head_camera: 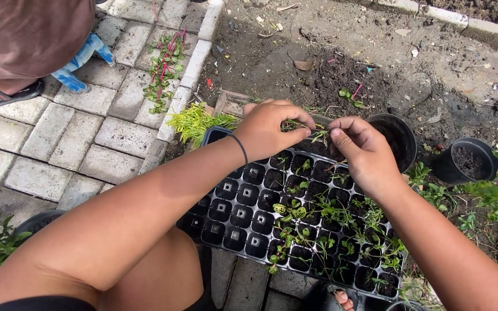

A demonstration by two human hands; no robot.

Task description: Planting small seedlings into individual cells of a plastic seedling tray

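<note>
A head-worn camera looks down on a patch of bare dark soil (341, 69), bordered on the left by a pale brick paving (47, 132). A second person crouches at the top left corner of the paving, showing only a brown garment (24, 29) and a sandalled foot (7, 92).

A black seedling tray (243, 213) lies tilted across the edge where paving meets soil. Its cells toward the left edge are bare, while cells toward the right and near edges hold small green seedlings (324, 230).

Two round black pots sit on the soil beyond the tray's far right corner: one pot (402, 138) touches the tray, and the other pot (468, 161), filled with dark soil, stands just beside it to the right.

A yellow-green leafy plant (194, 121) grows at the tray's far left corner.

The person's left hand (269, 129), with a thin dark band (240, 150) on its wrist, hovers over the tray's far edge. Its fingers are closed, pinching a small green sprig (320, 134). The right hand (364, 155) meets it from the right, its thumb and forefinger also pinched on the same sprig.
</note>
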